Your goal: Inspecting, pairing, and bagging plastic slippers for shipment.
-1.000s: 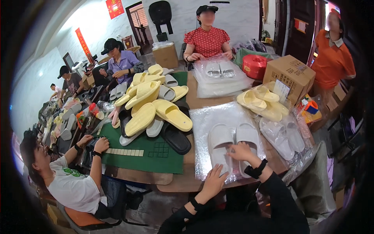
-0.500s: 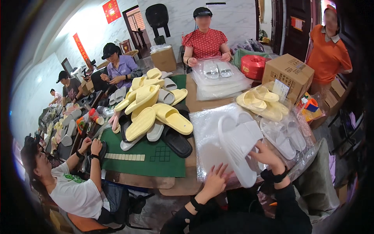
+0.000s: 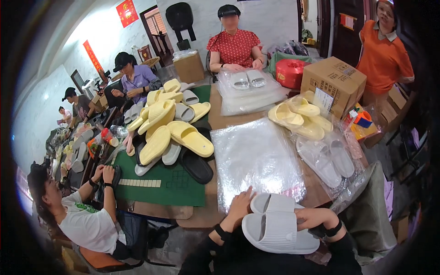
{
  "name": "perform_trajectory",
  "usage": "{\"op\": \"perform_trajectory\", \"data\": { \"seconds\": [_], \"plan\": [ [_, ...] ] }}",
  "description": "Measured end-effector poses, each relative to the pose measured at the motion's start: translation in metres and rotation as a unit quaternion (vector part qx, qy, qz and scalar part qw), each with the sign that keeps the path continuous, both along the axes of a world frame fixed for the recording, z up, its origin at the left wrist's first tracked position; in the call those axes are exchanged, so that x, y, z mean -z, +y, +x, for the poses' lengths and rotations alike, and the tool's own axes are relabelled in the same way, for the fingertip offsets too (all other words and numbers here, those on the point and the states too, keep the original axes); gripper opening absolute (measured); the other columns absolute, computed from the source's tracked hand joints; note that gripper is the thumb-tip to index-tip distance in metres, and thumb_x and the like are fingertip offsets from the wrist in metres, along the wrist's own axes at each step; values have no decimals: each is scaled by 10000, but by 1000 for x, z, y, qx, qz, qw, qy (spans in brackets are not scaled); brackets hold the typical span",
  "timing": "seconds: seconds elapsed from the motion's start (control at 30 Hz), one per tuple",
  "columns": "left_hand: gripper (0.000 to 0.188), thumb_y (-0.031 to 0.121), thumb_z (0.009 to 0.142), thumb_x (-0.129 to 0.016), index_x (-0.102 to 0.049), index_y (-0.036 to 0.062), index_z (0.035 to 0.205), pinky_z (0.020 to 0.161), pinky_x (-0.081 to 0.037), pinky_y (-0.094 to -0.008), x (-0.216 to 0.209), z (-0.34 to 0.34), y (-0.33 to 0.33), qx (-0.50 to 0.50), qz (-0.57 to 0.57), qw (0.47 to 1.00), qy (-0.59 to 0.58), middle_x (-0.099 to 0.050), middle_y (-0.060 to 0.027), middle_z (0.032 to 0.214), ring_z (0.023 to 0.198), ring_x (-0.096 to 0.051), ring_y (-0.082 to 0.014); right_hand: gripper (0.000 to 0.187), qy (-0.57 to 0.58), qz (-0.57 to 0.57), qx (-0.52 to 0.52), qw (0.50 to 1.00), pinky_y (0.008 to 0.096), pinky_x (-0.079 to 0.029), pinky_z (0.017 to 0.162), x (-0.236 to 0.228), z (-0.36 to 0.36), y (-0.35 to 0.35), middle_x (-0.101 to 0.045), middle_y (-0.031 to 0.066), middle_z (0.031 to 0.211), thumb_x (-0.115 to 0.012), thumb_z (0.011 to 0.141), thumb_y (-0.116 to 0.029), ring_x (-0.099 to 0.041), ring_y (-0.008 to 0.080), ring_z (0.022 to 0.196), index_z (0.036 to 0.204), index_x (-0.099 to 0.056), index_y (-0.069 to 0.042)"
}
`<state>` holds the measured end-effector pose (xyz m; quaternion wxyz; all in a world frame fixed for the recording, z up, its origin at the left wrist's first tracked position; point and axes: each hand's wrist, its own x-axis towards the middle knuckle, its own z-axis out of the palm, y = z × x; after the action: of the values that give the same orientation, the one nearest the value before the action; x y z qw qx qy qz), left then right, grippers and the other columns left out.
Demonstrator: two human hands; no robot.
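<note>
While flat bags (image 3: 256,153) leave room by the bench (image 3: 206,213) edge, the right grip (image 3: 306,217) clamps slippers (image 3: 275,229) to its left; left grip (image 3: 237,207), can't tell.

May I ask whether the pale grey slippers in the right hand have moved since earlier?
Yes: the pale grey slippers moved from the clear plastic sheets toward the picture's lower edge.

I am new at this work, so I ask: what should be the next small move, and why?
Probably the left hand should pinch the near edge of the clear plastic, since this hand is open at that edge, while the right hand holds the light grey slippers.
</note>
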<state>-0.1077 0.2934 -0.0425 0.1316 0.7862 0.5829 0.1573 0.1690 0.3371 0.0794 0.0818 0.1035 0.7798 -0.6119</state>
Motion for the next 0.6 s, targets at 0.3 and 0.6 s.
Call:
{"op": "perform_trajectory", "data": {
  "seconds": [0.3,0.6],
  "plan": [
    [541,162,752,-582,-478,36,1267,817,-386,-413,-31,4,9,-103,149,983,-27,-506,-112,1218,968,-487,-293,439,127,93,9,987,350,-334,998,19,7,-1,-512,199,1225,-548,828,-108,-463,298,1154,1234,-478,46],
    [417,-6,748,-548,-575,30,1163,723,-425,-393,-36,-25,5,-82,210,967,-118,-575,-137,1011,799,-504,-296,422,115,73,-8,991,356,-343,993,5,-8,-5,-515,194,1225,-532,828,-69,-467,302,1153,1232,-483,39]
  ]
}}
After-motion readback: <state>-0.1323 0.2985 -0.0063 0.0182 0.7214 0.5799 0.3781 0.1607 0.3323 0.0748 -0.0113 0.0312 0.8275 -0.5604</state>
